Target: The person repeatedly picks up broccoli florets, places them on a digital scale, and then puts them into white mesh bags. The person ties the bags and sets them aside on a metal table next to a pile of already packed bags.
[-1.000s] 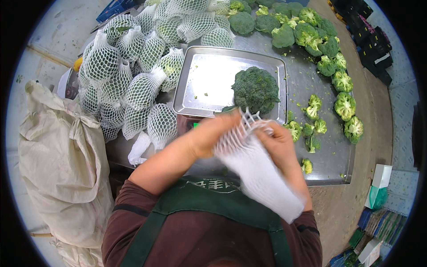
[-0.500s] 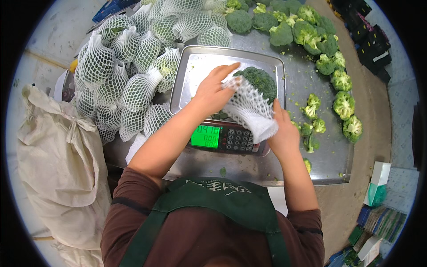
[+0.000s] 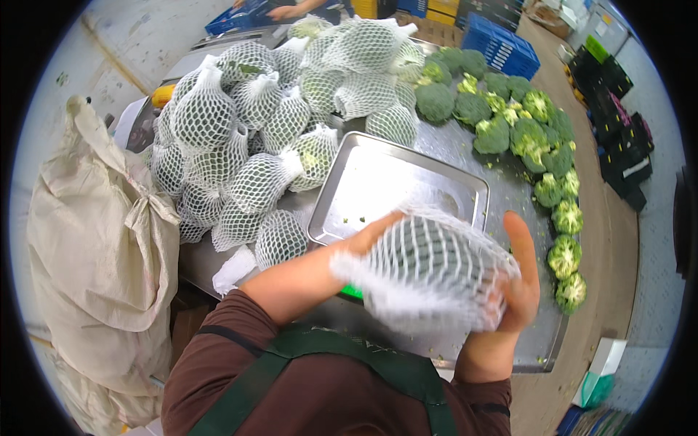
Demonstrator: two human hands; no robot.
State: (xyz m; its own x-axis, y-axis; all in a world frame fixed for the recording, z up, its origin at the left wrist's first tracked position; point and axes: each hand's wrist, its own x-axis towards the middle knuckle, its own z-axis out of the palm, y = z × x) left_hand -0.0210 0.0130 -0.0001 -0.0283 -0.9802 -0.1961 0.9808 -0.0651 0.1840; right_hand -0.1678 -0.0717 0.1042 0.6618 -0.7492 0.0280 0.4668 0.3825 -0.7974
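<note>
A broccoli head in a white foam net sleeve [image 3: 436, 265] is held up close to me, over the near side of the metal weighing tray [image 3: 371, 182]. My left hand [image 3: 379, 231] grips it from the left, most of its fingers hidden by the net. On the other side my right hand [image 3: 520, 294] holds the net's right end, with one digit pointing up and away from it. The net is smeared by motion. Only small green crumbs lie in the tray. Below it, the scale's green display [image 3: 352, 291] is mostly covered.
Netted broccoli [image 3: 254, 182] is heaped on the left of the metal table, with bare broccoli heads [image 3: 527, 142] along the right. A large cloth sack [image 3: 102, 232] stands at left. Blue crates [image 3: 500, 45] and another person's hand [image 3: 287, 11] are at the back.
The broccoli has left the tray and is now inside the net, lifted toward me. Both hands came nearer with it. The view has tilted up, showing more of the background.
</note>
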